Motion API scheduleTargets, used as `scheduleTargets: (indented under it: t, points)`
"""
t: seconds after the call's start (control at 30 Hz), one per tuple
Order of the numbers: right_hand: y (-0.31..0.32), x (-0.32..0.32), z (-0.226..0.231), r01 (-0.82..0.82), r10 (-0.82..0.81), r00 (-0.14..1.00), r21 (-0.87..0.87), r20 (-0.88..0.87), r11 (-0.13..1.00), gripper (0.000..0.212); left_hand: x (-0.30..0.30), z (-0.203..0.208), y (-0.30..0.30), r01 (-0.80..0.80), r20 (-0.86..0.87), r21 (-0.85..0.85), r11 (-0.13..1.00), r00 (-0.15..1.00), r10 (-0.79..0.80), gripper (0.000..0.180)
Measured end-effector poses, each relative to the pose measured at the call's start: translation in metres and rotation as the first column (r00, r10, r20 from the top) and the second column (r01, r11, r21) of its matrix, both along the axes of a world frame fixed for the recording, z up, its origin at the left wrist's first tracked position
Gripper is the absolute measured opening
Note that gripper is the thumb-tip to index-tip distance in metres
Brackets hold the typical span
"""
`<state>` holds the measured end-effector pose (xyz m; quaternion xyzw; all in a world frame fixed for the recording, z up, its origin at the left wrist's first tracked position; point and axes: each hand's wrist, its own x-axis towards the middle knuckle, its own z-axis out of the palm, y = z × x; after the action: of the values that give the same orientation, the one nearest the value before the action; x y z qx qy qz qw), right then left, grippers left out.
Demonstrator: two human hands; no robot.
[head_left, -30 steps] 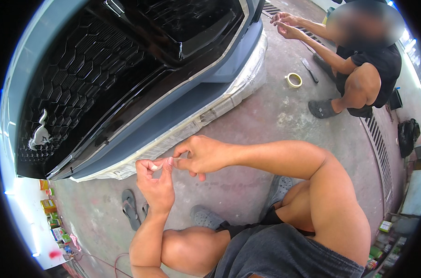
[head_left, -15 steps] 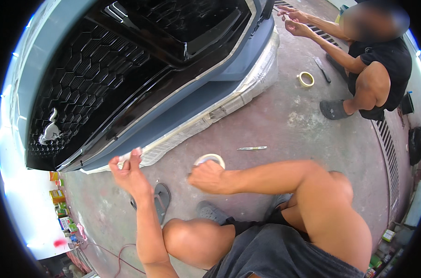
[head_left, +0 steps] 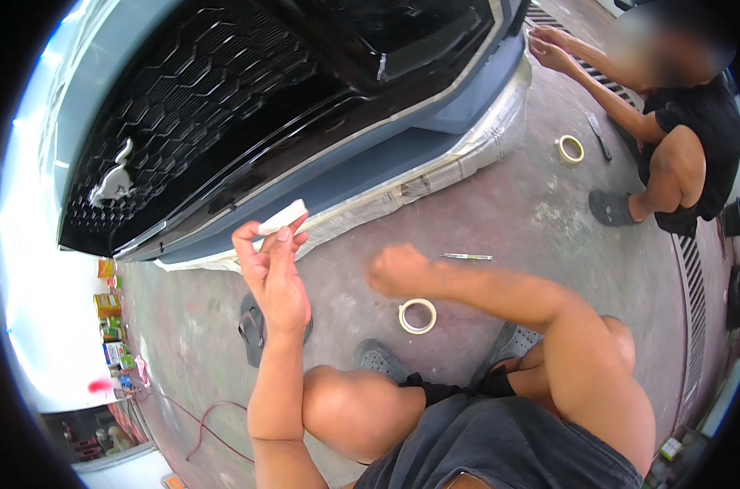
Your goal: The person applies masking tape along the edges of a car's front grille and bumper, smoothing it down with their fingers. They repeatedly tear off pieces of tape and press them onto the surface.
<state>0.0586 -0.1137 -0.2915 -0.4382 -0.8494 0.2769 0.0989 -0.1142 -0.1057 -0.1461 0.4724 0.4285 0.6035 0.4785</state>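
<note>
My left hand [head_left: 276, 273] is raised, pinching a small white folded piece [head_left: 283, 218] between its fingers, in front of the lower edge of a car's front end; whether it is tape, paper or cloth I cannot tell. My right hand [head_left: 398, 270] hovers over the floor with its fingers curled in, slightly blurred; anything inside it is hidden. Below that hand, a roll of masking tape [head_left: 419, 331] lies on the concrete. The grey bumper [head_left: 345, 171] has a masked lower edge [head_left: 378, 204] covered in printed paper and tape, below a glossy black grille [head_left: 182, 122].
At the right a co-worker [head_left: 696, 138] squats, hands at the bumper's far end. A second tape roll [head_left: 559, 150], a knife [head_left: 602, 140] and a thin pen-like stick [head_left: 467, 257] lie on the floor. Flip-flops [head_left: 252, 326], a hose [head_left: 195, 432] and several cans [head_left: 107, 306] are at left.
My left hand has risen and shifted right with the white piece. My right hand has moved up and right, off the tape roll, which now shows fully. The whole view has shifted somewhat.
</note>
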Motion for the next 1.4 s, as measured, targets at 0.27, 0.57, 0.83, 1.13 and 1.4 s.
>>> scheduleTargets:
  t: [0.27, 0.57, 0.83, 1.13, 1.4]
  points:
    - [0.04, 0.024, 0.145, 0.115, -0.569, 0.328, -0.566, -0.754, 0.816, 0.023, 0.013, 0.008, -0.001, 0.072, 0.097, 0.066, 0.995, 0.992, -0.079, 0.021]
    - [0.031, 0.009, 0.151, 0.045, -0.623, 0.191, -0.627, -0.759, 0.777, 0.02, 0.027, 0.016, -0.007, 0.086, 0.087, 0.114, 0.99, 0.991, -0.097, 0.017]
    - [0.051, 0.051, 0.237, 0.233, -0.356, 0.212, -0.307, -0.91, 0.923, 0.016, 0.064, 0.091, 0.029, 0.145, 0.17, 0.256, 0.956, 0.966, -0.192, 0.02]
    - [0.082, 0.095, 0.291, 0.294, -0.171, 0.084, -0.14, -0.982, 0.945, 0.016, 0.115, 0.156, 0.071, -0.073, 0.14, 0.3, 0.951, 0.99, 0.031, 0.017]
    - [0.11, 0.081, 0.29, 0.294, -0.21, 0.032, -0.192, -0.977, 0.936, 0.014, 0.116, 0.149, 0.1, -0.164, 0.23, 0.271, 0.949, 0.968, 0.102, 0.015]
